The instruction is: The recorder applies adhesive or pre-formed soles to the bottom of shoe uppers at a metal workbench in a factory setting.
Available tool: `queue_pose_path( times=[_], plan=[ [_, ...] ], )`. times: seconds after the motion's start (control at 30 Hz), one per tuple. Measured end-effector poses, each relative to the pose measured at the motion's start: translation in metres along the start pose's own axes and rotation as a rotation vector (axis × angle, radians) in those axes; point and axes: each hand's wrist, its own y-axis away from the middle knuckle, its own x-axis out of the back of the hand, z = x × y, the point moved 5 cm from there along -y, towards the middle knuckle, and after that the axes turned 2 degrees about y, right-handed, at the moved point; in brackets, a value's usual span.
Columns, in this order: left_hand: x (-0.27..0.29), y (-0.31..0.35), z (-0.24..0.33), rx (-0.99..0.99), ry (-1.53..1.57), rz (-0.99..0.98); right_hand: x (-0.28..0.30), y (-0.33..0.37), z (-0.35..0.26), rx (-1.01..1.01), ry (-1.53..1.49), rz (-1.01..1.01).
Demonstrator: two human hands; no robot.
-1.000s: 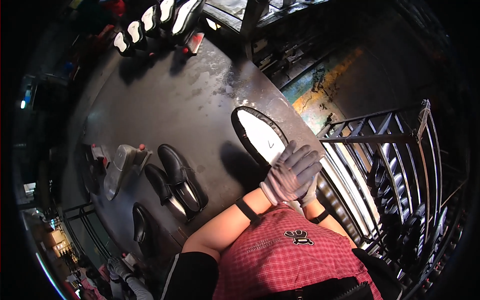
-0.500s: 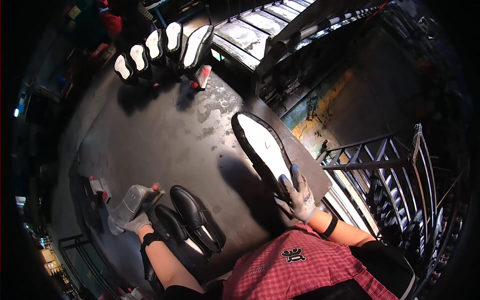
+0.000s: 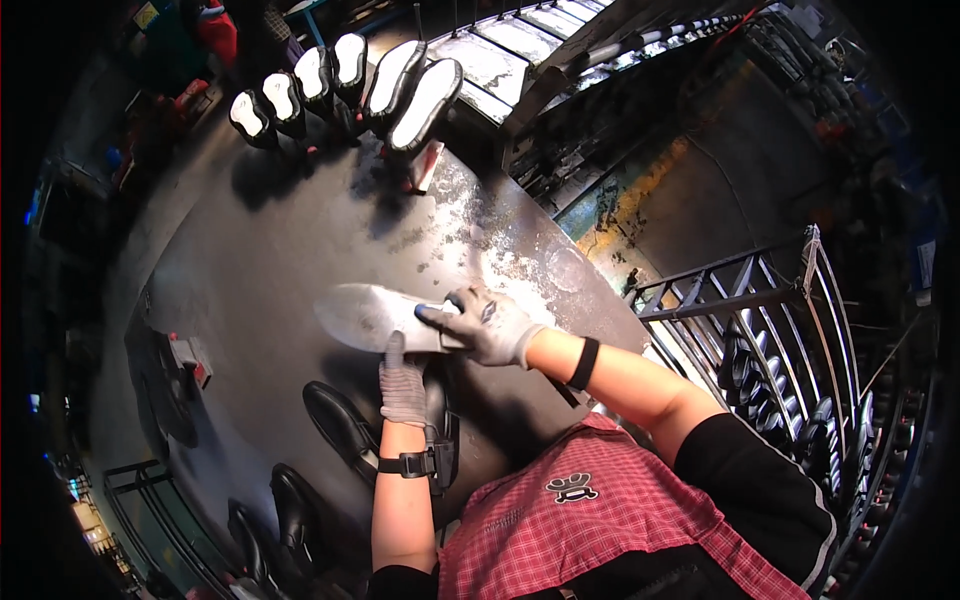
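The dark worktop (image 3: 250, 240) fills most of my view, with a metal rack (image 3: 730, 301) of shoes off its right corner. At the far edge stands a row of white-soled shoes (image 3: 312, 72), and it has just grown by one: the white-soled shoe that was by the right hand is gone from there, and a nearer shoe (image 3: 428, 105) now ends the row. Down by the person's left forearm, a black shoe (image 3: 340, 420) lies on either side of the wrist. The grey last (image 3: 362, 318) has come from the left side to mid-worktop, so I'd judge the work has passed to it. The right grip (image 3: 495, 328) is closed around its right end; the left grip (image 3: 402, 388) touches its near edge, though I can't tell whether it clasps.
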Motion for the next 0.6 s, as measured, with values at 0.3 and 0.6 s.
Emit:
queue_pose_path(
  times=[0.3, 0.6],
  plan=[
    [0.054, 0.168, 0.001, -0.43, -1.58, 0.111, 0.056, 0.149, 0.041, -0.608, 0.012, -0.262],
    [0.106, 0.213, -0.074, 0.291, -0.714, 0.605, 0.0, 0.319, 0.024, -0.452, -0.146, 0.439]
  ],
)
